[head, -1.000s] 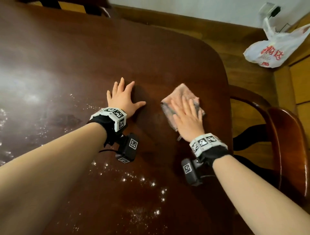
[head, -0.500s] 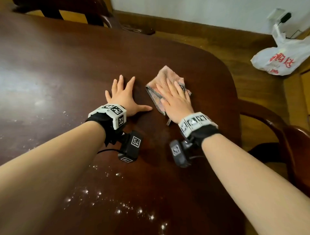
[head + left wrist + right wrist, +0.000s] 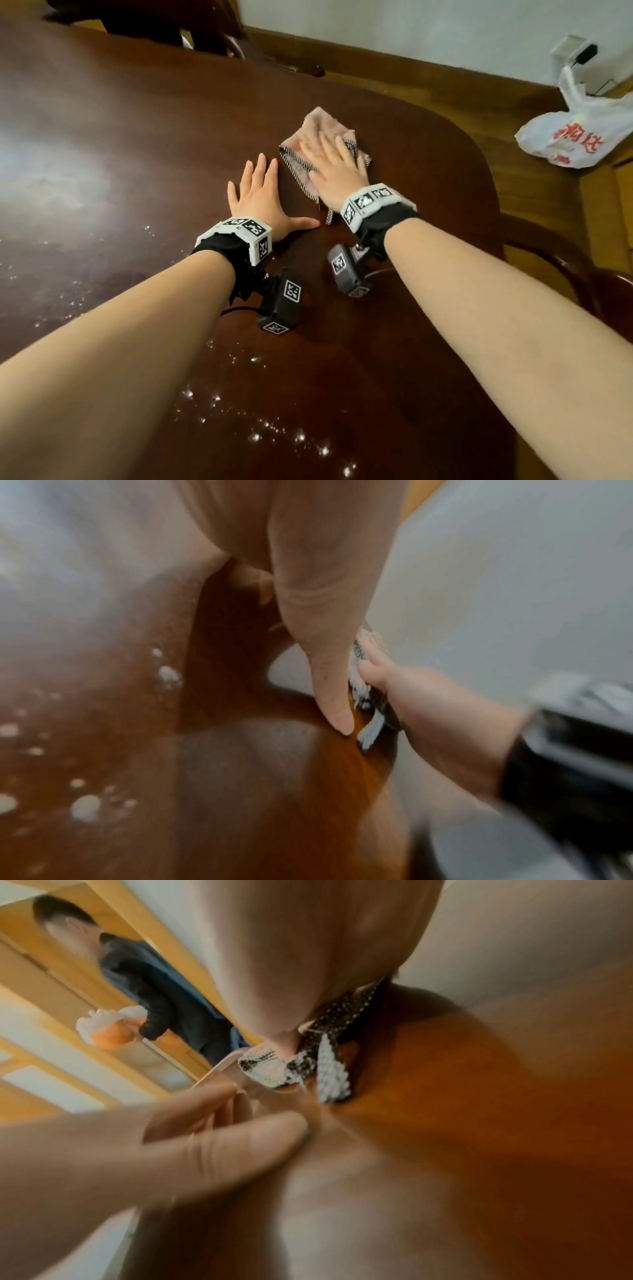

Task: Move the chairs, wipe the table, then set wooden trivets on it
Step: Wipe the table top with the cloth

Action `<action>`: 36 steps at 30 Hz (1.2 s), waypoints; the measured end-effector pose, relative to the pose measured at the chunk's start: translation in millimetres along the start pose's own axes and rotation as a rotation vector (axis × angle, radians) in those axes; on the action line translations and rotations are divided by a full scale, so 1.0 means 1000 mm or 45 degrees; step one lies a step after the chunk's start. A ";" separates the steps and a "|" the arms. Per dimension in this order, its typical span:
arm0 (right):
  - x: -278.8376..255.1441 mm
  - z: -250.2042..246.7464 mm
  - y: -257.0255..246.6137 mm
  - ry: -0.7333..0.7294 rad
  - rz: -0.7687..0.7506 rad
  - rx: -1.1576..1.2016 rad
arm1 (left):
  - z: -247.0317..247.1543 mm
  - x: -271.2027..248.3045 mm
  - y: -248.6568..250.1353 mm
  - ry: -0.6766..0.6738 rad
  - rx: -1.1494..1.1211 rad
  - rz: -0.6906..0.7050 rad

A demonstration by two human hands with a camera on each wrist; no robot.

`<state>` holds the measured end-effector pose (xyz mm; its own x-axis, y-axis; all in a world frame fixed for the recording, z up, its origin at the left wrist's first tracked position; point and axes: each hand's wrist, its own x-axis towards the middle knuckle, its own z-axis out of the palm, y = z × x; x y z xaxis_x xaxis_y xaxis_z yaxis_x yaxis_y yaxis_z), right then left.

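Observation:
A pink cloth (image 3: 320, 132) with a dotted dark edge lies flat on the dark wooden table (image 3: 137, 130), near its rounded far right corner. My right hand (image 3: 334, 168) presses flat on the cloth with straight fingers. My left hand (image 3: 258, 195) rests flat on the bare wood just left of the cloth, fingers spread and thumb out toward it. In the left wrist view my left thumb (image 3: 322, 647) lies beside the cloth's fringe (image 3: 369, 726). The right wrist view shows the cloth's dotted edge (image 3: 329, 1053) under my palm. No trivets are in view.
White specks and water drops (image 3: 260, 435) dot the near part of the table. A dark wooden chair (image 3: 589, 284) stands at the table's right side, another chair (image 3: 164, 20) at the far end. A white plastic bag (image 3: 579, 133) lies on the floor at right. A person (image 3: 154, 988) stands in the background.
My right hand has slid the cloth leftward across the table, close to my left hand. The left hand has stayed flat in place.

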<state>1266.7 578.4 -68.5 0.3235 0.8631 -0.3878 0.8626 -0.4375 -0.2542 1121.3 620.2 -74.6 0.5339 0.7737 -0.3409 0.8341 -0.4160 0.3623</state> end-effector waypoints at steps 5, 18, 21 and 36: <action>-0.075 0.019 0.066 0.071 0.217 0.018 | 0.000 -0.029 -0.005 -0.029 0.036 0.034; -0.189 0.073 0.028 0.085 0.305 0.109 | 0.026 -0.143 -0.017 0.090 -0.055 -0.003; -0.223 0.094 -0.004 -0.002 0.131 0.059 | 0.033 -0.177 -0.031 0.076 -0.042 -0.009; -0.399 0.162 0.019 0.117 0.436 0.223 | 0.092 -0.363 -0.081 0.164 -0.136 -0.208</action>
<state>1090.5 185.1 -62.6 0.6213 0.6754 -0.3972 0.6217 -0.7335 -0.2747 872.7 329.2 -59.5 0.3654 0.8840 -0.2916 0.8850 -0.2328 0.4032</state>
